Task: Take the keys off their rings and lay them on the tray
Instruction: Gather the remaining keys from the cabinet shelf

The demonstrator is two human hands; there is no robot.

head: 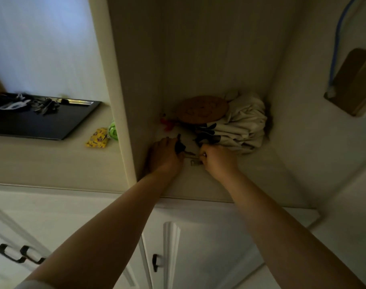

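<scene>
Left hand (165, 154) and right hand (216, 157) both gripping dark-fobbed metal keys (188, 153), black tray (42, 124) well apart

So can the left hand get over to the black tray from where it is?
Probably not straight across. The left hand is inside the shelf nook, busy with the keys, and the nook's side wall stands between it and the black tray. It would have to pull out and go around first.
</scene>
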